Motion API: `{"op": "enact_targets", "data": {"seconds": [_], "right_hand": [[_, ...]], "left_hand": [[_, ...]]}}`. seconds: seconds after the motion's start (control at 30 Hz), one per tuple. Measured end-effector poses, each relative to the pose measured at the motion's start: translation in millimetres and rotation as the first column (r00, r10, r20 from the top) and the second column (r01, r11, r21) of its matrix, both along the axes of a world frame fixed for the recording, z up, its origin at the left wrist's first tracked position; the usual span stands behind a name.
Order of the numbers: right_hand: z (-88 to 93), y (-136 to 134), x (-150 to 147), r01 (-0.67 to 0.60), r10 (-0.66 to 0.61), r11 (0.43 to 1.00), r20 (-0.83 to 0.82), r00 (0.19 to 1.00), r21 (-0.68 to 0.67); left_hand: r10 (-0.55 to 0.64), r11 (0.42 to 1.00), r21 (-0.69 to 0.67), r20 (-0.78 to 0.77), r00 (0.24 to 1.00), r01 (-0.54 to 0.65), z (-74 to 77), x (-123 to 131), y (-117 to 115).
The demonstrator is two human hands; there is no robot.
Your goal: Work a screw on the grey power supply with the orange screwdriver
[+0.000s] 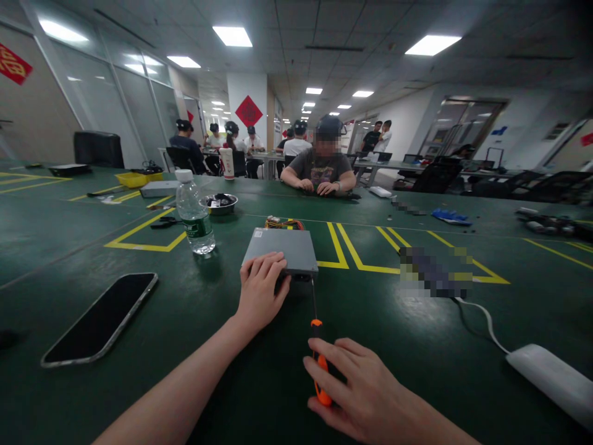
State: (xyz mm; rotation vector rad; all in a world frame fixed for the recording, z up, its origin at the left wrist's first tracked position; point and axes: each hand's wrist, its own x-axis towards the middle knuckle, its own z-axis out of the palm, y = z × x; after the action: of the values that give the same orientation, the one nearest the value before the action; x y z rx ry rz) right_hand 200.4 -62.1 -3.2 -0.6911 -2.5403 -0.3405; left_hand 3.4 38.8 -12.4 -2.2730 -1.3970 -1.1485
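Note:
A grey metal computer power supply [290, 247] lies flat on the green table, its colored wires [285, 224] bunched at the far side. My left hand [262, 287] grips its near left corner, fingers over the top and thumb at the near face. In my right hand [354, 383] is a screwdriver [317, 324] with an orange and black handle, held between thumb and fingers. Its thin shaft points away from me, and the tip meets or nearly meets the near right edge of the power supply. Exact contact is too small to make out.
Left of the power supply stand a water bottle [194, 216] and a metal bowl [221, 204] of small parts. A phone [102, 318] lies nearer. On the right are a dark blurred object [428, 272] and a white cabled device [551, 380]. A person [319, 164] sits opposite.

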Motion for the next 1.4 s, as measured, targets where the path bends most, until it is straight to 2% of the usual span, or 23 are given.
{"op": "enact_targets", "data": {"seconds": [0.1,0.17,0.33,0.4,0.57,0.8,0.87,1.0,1.07,1.2,1.27,1.4], "right_hand": [[-2.4,2,2,-0.028,0.035,0.997,-0.094,0.995,0.073],[-3.3,2,3,-0.012,0.020,0.997,-0.110,0.994,0.070],[0.7,-3,2,0.031,-0.029,0.997,0.019,0.999,-0.071],[1.1,-3,0,0.017,-0.015,0.999,0.043,0.999,-0.050],[-5.6,0,0,0.009,-0.008,1.000,-0.032,0.999,0.024],[-1.2,-2,0,0.072,-0.065,0.995,0.097,0.993,-0.070],[-1.9,-1,-2,0.045,-0.041,0.998,0.067,0.997,-0.050],[-7.2,2,-2,-0.024,0.026,1.000,-0.102,0.994,0.018],[-7.1,2,0,-0.022,0.026,0.999,-0.147,0.989,0.034],[0.7,-1,2,0.009,-0.011,0.999,-0.029,1.000,-0.048],[4.2,-2,1,0.000,0.001,0.999,0.005,1.000,-0.041],[3.8,-1,1,-0.031,0.038,0.997,-0.114,0.993,0.065]], "left_hand": [[-0.003,1.000,0.013,-0.002,1.000,0.003,-0.5,-1,0],[0.008,1.000,0.028,-0.001,1.000,-0.008,-0.7,-1,0],[0.034,0.999,0.029,0.025,0.999,-0.035,-1.7,1,0],[0.045,0.999,0.008,0.038,0.998,-0.046,-3.0,1,0],[0.051,0.999,-0.002,0.049,0.997,-0.051,-5.1,2,1],[0.048,0.999,0.004,0.052,0.998,-0.048,-4.0,1,1],[0.047,0.999,0.004,0.052,0.998,-0.047,-4.3,1,2],[0.051,0.999,0.001,0.051,0.997,-0.051,-4.9,1,2],[0.057,0.998,0.000,0.048,0.997,-0.057,-4.8,1,2],[0.057,0.998,-0.002,0.041,0.997,-0.057,-4.1,1,2],[0.056,0.998,-0.008,0.041,0.998,-0.056,-4.0,1,1],[0.055,0.998,-0.009,0.042,0.998,-0.055,-3.9,1,1]]}}
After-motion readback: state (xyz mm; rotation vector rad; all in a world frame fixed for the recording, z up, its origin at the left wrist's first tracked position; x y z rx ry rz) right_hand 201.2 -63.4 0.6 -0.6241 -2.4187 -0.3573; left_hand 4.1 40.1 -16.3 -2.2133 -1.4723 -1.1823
